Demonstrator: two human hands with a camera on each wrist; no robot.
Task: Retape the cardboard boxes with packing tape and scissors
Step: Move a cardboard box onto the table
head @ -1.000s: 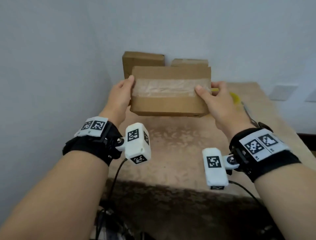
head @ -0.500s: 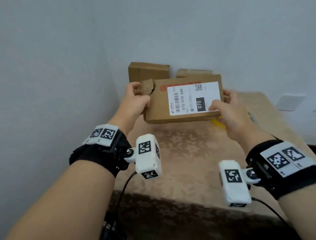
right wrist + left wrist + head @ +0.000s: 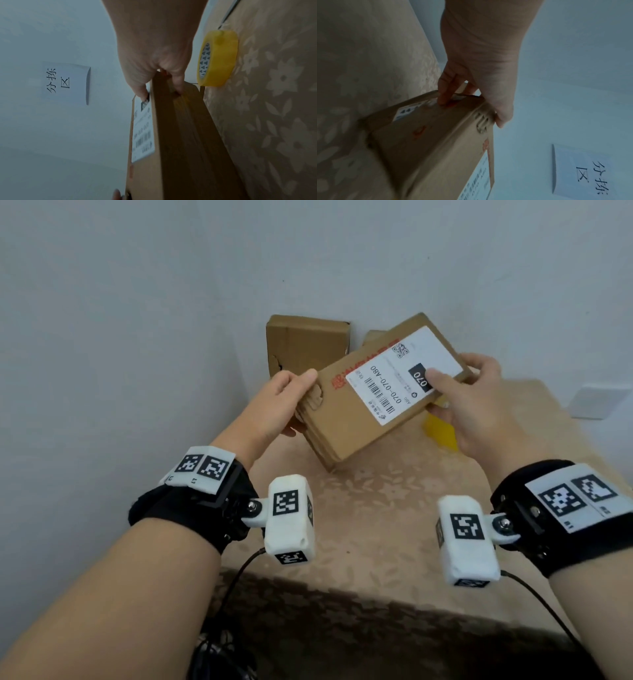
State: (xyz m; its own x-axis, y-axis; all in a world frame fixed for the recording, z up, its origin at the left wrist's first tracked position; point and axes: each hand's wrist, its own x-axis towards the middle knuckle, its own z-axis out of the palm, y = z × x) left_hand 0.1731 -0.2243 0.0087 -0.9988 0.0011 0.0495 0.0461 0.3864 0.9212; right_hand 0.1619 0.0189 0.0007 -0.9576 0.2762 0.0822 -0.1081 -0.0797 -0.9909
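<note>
A flat brown cardboard box point(image 3: 346, 422) with a white shipping label point(image 3: 404, 373) on its upper face is held in the air above the table, tilted with its right end higher. My left hand point(image 3: 284, 402) grips its left end point(image 3: 453, 121), thumb on top. My right hand point(image 3: 469, 398) grips its right end point(image 3: 171, 121), thumb pressed on the label. A yellow roll of packing tape point(image 3: 217, 58) lies on the table under my right hand, mostly hidden in the head view point(image 3: 440, 429). The scissors are barely seen: a thin dark strip point(image 3: 228, 12) past the tape may be their blade.
Two more cardboard boxes point(image 3: 305, 347) stand against the back wall in the corner. The table point(image 3: 376, 525) has a beige flowered cloth and ends at a near edge just in front of me. A paper sign point(image 3: 580, 171) hangs on the wall.
The box was turned over from its taped seam side to its label side, then rotated so its right end rose and its left end dropped toward me.
</note>
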